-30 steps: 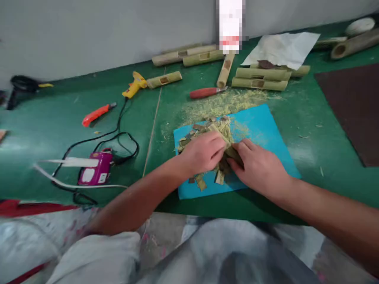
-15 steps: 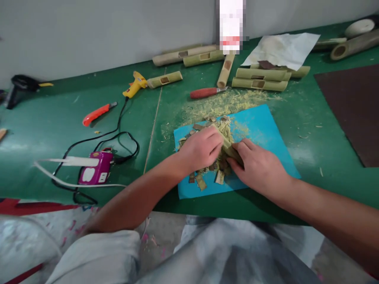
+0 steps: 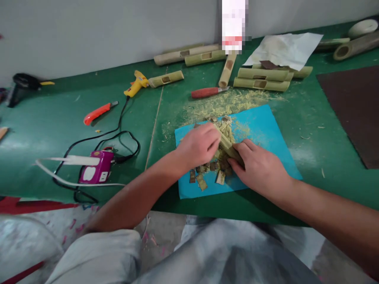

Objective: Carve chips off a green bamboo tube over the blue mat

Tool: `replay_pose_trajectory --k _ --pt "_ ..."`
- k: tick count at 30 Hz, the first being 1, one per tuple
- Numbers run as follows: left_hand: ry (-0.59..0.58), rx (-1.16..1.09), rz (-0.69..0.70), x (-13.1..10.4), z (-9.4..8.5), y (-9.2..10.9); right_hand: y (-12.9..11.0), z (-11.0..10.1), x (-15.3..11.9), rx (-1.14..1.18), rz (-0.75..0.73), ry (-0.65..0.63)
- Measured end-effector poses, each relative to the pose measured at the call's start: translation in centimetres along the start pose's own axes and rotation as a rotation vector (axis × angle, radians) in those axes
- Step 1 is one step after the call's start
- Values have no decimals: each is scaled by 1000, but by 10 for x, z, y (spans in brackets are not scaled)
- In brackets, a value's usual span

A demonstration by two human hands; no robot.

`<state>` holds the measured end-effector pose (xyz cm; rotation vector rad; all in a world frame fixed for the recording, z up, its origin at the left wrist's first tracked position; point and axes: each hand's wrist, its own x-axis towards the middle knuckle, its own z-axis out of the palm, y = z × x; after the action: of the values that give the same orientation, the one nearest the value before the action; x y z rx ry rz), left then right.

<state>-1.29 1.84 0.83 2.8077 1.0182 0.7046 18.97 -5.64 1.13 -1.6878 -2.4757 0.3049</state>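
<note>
My right hand grips a split-green bamboo tube at its near end, thumb below and fingers over it. The bamboo lies aslant over a blue sheet. Closed, with fingers curled in, my left hand is at the far left side of the bamboo; whatever is inside that grip is hidden. Under and around both hands are pale shavings and several cut bamboo chips.
Beyond the sheet lie a red-handled knife and notched bamboo tubes. Leftward are an orange utility knife, a yellow glue gun and a purple power adapter with cords. A dark brown mat lies right.
My left hand has slid slightly left along the bamboo's side, showing a bit more of it. My right hand keeps its hold; the whole view has shifted a little.
</note>
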Motion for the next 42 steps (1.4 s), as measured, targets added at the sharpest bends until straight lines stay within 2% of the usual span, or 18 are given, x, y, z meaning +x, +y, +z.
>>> replay_pose_trajectory --k 8,12,14,22,27,30,34,38,42 --pt "68 10 -78 -4 -6 -18 1 0 -2 16 -7 -3" --pt "185 -35 -95 -8 -8 -17 0 -2 -2 28 -1 -18" --pt "207 -70 -87 -9 -7 -15 0 -2 -2 38 -5 -18" --pt "100 -119 -62 -8 -6 -14 1 -1 -2 72 -19 19" --pt "-31 -42 2 -4 -8 -11 1 -1 -1 59 -9 6" --pt "-39 27 -6 -1 -7 -8 0 -2 0 47 -9 -11" --pt "-93 76 65 2 -6 -5 0 -2 0 40 -14 -17" --pt "-77 126 56 3 -8 -6 0 -2 1 40 0 -20" --pt "-140 118 80 3 -10 -6 -1 -2 0 35 -16 -13"
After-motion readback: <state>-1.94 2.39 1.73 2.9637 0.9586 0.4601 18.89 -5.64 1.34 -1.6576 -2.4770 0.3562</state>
